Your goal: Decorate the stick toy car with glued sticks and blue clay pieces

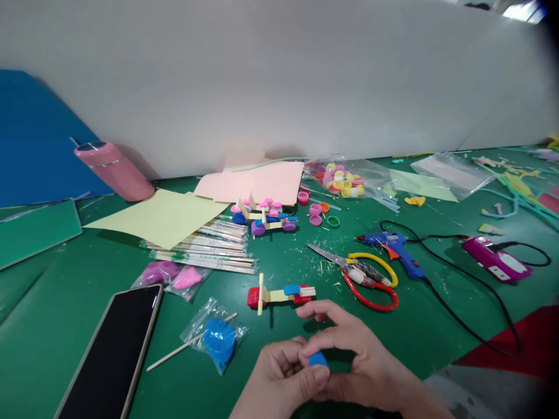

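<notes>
Near the front of the table, my left hand point(279, 375) pinches a small lump of blue modelling clay point(318, 358) between thumb and fingers. My right hand point(360, 355) closes on the same lump from the other side, its index finger resting on top; part of the clay is hidden by the fingers. Just beyond the hands stands a small stick model vehicle point(279, 295) with red wheels and a blue piece on top. Left of them lies a clear bag of blue clay point(219, 342), with a thin wooden stick point(174, 356) across it.
A phone point(111, 355) lies at the left. Scissors point(371, 279), a blue glue gun point(395, 249) and its cable occupy the right, near a purple power strip point(495, 259). Farther back are wrapped sticks point(209, 247), finished models point(273, 221), bottle caps point(340, 179) and a pink tumbler point(116, 171).
</notes>
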